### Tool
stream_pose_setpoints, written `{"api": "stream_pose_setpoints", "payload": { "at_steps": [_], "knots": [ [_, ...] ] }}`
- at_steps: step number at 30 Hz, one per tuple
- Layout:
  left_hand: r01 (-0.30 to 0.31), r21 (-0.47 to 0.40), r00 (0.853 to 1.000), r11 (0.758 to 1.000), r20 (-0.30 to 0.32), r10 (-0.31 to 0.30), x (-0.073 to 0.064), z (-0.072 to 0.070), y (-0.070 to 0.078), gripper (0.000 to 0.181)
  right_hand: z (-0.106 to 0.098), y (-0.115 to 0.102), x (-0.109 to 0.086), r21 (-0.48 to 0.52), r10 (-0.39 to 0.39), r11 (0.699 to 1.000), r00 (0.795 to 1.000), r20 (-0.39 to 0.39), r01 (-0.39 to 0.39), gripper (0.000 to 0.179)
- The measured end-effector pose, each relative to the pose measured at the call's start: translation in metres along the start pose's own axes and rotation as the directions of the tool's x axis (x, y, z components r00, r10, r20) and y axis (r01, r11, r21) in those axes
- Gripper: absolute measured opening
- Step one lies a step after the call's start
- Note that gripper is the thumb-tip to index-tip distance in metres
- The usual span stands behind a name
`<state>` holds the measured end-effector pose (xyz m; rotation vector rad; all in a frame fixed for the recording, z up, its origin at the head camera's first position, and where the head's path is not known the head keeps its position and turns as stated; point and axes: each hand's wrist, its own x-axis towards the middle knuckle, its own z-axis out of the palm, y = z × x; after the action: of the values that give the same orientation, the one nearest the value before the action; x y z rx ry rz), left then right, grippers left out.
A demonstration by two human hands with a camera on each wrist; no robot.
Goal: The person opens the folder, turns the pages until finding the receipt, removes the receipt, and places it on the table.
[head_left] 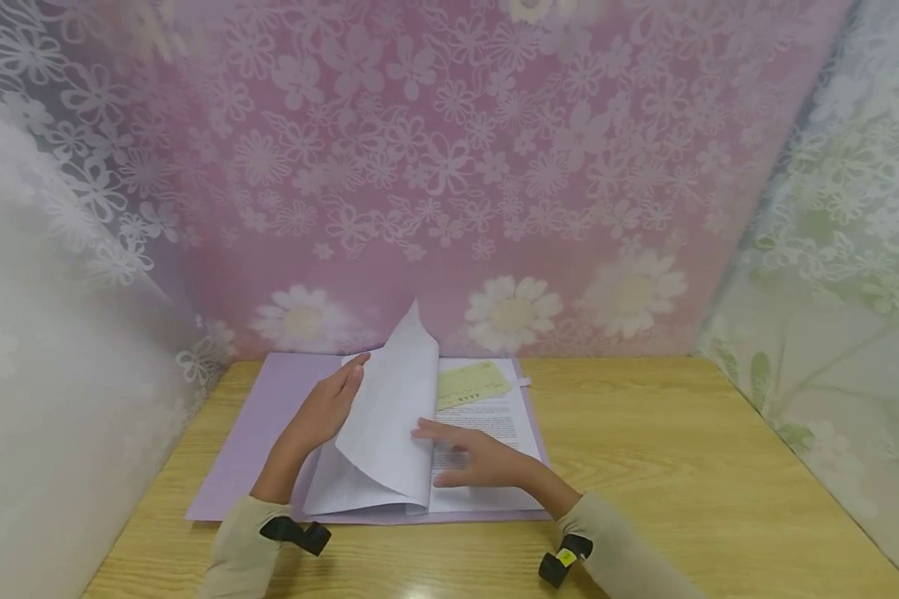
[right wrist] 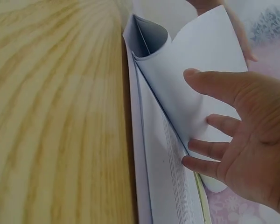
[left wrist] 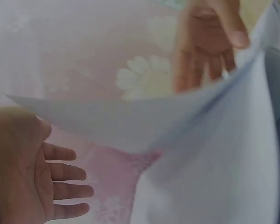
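A lilac folder [head_left: 243, 433] lies spread on the table with printed sheets [head_left: 487, 433] in it. From the folder's middle, a white page [head_left: 393, 408] rises and curves over to the left. At its left edge is my left hand [head_left: 330, 408], whose fingers [left wrist: 70, 189] stretch out straight in the left wrist view. My right hand [head_left: 479, 457] is at the page's right side, over the printed text, with spread fingers [right wrist: 207, 148] close to the curved paper. On the printed sheet rests a yellow-green slip [head_left: 472, 384] with writing on it.
The folder lies on a wood-grain table [head_left: 682, 449], near its back edge. Flower-patterned curtains [head_left: 449, 166] hang behind the table and along both sides. A small light tab [head_left: 523, 382] sticks out at the folder's right edge.
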<state>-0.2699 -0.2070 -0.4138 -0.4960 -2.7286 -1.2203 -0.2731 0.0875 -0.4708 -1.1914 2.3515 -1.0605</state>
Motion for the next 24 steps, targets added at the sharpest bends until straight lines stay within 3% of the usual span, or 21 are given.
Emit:
{"api": "stream_pose_setpoints", "payload": {
  "at_steps": [1, 3, 6, 9, 12, 16, 19, 24],
  "knots": [
    [0.038, -0.004, 0.999, 0.999, 0.006, -0.038, -0.002, -0.003, 0.004, 0.059, 0.002, -0.001, 0.001, -0.007, -0.002, 1.0, 1.0, 0.004, 0.002, 0.071],
    [0.047, -0.004, 0.999, 0.999, 0.017, -0.047, -0.004, -0.007, 0.01, 0.061, 0.005, -0.003, 0.001, -0.023, -0.007, 1.0, 1.0, 0.012, 0.007, 0.069],
    [0.03, 0.043, 0.999, 0.999, 0.044, -0.032, -0.003, -0.005, 0.013, 0.063, 0.005, -0.006, 0.003, -0.051, -0.035, 0.998, 0.999, 0.016, 0.036, 0.067],
    [0.0, 0.112, 0.993, 0.994, 0.118, -0.014, 0.0, 0.004, 0.011, 0.068, 0.003, -0.01, 0.006, -0.08, -0.083, 0.993, 0.996, 0.018, 0.084, 0.065],
    [0.0, 0.168, 0.972, 0.986, 0.232, -0.04, 0.0, 0.014, 0.007, 0.079, 0.003, -0.011, 0.01, -0.102, -0.122, 0.987, 0.992, 0.032, 0.125, 0.063],
    [0.053, 0.19, 0.93, 0.98, 0.348, -0.118, -0.002, 0.025, 0.001, 0.1, 0.002, -0.01, 0.014, -0.09, -0.124, 0.988, 0.992, 0.034, 0.126, 0.06],
    [0.093, 0.21, 0.911, 0.973, 0.375, -0.168, -0.002, 0.031, -0.002, 0.109, -0.004, -0.008, 0.017, -0.055, -0.073, 0.996, 0.997, 0.013, 0.074, 0.056],
    [0.133, 0.258, 0.896, 0.957, 0.382, -0.228, -0.002, 0.036, -0.009, 0.112, -0.026, 0.004, 0.021, -0.049, -0.006, 0.999, 0.997, -0.082, 0.002, 0.05]
  ]
}}
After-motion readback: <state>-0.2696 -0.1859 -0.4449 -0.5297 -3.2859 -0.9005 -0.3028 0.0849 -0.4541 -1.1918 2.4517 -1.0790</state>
